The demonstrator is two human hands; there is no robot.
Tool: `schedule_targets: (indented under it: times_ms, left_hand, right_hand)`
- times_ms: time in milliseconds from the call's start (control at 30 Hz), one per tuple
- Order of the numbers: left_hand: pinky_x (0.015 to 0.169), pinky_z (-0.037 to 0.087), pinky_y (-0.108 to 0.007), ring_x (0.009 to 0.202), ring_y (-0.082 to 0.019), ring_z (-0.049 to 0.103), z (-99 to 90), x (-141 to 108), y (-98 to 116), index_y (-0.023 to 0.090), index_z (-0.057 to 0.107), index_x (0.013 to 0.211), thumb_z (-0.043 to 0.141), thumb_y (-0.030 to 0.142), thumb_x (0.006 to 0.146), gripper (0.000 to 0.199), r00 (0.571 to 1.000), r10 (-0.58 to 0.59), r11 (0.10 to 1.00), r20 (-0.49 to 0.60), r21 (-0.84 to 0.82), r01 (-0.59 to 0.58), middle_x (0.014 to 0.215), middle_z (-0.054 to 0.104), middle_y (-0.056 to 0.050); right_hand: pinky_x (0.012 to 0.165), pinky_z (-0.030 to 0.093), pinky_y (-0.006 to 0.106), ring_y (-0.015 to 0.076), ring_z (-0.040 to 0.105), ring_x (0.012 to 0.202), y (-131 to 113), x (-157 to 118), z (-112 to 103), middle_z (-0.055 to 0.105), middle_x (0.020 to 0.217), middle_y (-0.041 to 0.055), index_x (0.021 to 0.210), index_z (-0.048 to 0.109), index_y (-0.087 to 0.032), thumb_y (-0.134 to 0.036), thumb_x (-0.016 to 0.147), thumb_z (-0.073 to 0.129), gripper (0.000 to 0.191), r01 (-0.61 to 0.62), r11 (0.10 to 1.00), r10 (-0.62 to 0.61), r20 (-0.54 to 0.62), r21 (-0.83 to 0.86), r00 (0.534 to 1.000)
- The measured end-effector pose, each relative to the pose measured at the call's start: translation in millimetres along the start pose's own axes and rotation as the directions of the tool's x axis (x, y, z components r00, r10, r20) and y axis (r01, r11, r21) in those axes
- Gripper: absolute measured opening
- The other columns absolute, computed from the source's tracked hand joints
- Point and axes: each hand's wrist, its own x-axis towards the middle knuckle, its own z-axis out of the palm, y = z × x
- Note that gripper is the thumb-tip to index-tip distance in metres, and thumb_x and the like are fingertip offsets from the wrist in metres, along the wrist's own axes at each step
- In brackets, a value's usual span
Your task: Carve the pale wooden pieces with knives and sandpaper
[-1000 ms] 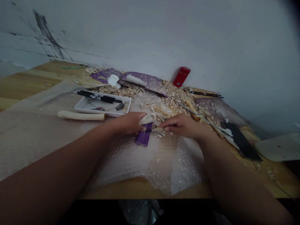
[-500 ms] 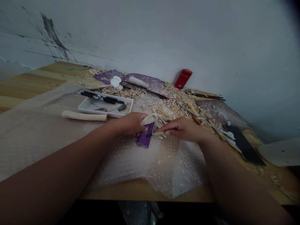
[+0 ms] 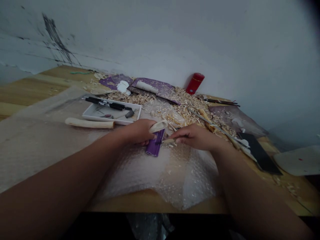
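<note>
Currently, left hand (image 3: 142,130) grips a pale carved piece (image 3: 159,126), right hand (image 3: 196,136) a slim tool (image 3: 168,141).

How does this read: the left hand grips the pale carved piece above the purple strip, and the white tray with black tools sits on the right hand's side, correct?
Wrong side: the head view shows the white tray with black tools on the left hand's side. That hand does grip the pale carved piece above the purple strip.

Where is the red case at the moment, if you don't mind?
In the head view, the red case leans against the wall, right of centre, just behind the wood shavings.
</note>
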Motion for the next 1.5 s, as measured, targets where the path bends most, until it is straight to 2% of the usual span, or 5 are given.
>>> schedule_targets:
  times_ms: [67, 233, 767, 900, 1500]
  left_hand:
    - [0.038, 0.032, -0.019, 0.040, -0.010, 0.049, -0.5, 0, 1, 0.020, 0.048, 0.085, 0.048, 0.027, 0.067, 0.019, 1.000, 0.015, 1.000, 0.004, -0.006, -0.015, 0.050, 0.054, 0.002]
    - [0.038, 0.031, -0.018, 0.039, -0.009, 0.048, -0.8, 0, 1, 0.019, 0.048, 0.082, 0.049, 0.026, 0.067, 0.017, 1.000, 0.011, 1.000, 0.003, -0.014, -0.011, 0.049, 0.052, 0.003]
    - [0.038, 0.033, -0.020, 0.040, -0.012, 0.049, -0.4, 0, 1, 0.019, 0.050, 0.085, 0.048, 0.026, 0.066, 0.020, 0.999, 0.037, 0.999, -0.017, 0.030, -0.037, 0.049, 0.053, 0.002]
    - [0.037, 0.032, -0.019, 0.038, -0.010, 0.048, 0.0, -1, 1, 0.019, 0.049, 0.083, 0.048, 0.024, 0.066, 0.017, 0.999, 0.049, 0.999, -0.020, 0.024, -0.049, 0.048, 0.051, 0.004]
    - [0.040, 0.030, -0.018, 0.039, -0.008, 0.045, -0.6, -4, 7, 0.018, 0.053, 0.080, 0.050, 0.020, 0.064, 0.016, 0.995, 0.080, 0.995, -0.060, 0.062, -0.077, 0.046, 0.050, 0.006]
  right_hand:
    - [0.064, 0.039, 0.021, 0.0111, 0.057, 0.070, 1, 0, 0, 0.066, 0.082, -0.0012, 0.100, 0.062, -0.023, -0.025, 0.080, 0.047, 0.024, -0.042, 0.998, 0.038, -0.079, -0.051, 0.996]
    - [0.064, 0.039, 0.020, 0.0107, 0.057, 0.071, 0, 1, 0, 0.065, 0.083, -0.0010, 0.100, 0.061, -0.023, -0.026, 0.080, 0.048, 0.024, 0.038, 0.999, -0.038, 0.044, 0.011, 0.998]
    - [0.065, 0.038, 0.020, 0.0113, 0.055, 0.074, 3, 4, 3, 0.063, 0.083, 0.0004, 0.094, 0.062, -0.020, -0.025, 0.079, 0.050, 0.020, 0.086, 0.995, -0.086, 0.007, 0.051, 0.996]
    - [0.062, 0.037, 0.021, 0.0112, 0.054, 0.068, 6, 5, 4, 0.062, 0.076, 0.0004, 0.092, 0.063, -0.019, -0.025, 0.079, 0.050, 0.019, 0.019, 1.000, -0.020, -0.061, -0.022, 0.998]
    - [0.071, 0.032, 0.027, 0.0143, 0.051, 0.074, 4, 16, 11, 0.059, 0.074, 0.0029, 0.090, 0.062, -0.020, -0.031, 0.083, 0.046, 0.021, 0.176, 0.947, -0.230, -0.181, -0.270, 0.956]
